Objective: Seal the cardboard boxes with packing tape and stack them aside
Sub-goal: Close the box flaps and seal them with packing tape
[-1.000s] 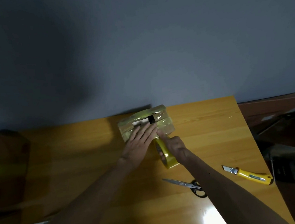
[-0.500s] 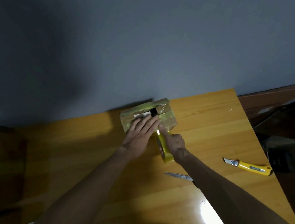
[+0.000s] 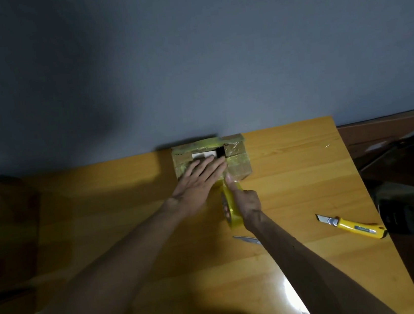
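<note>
A small cardboard box, wrapped in shiny tape with a white label and a black patch on top, sits at the far edge of the wooden table against the wall. My left hand lies flat on the box's top, fingers spread. My right hand grips a yellow roll of packing tape held on edge just in front of the box. Its index finger presses the tape onto the box's near edge.
A yellow utility knife lies on the table at the right. Scissors peek out from under my right forearm. A large cardboard box stands at the far left. Dark items sit beyond the table's right edge.
The view tilted, so the box and both hands sit slightly higher in the frame. Both hands keep their hold; the right index finger has slid along the box's near edge.
</note>
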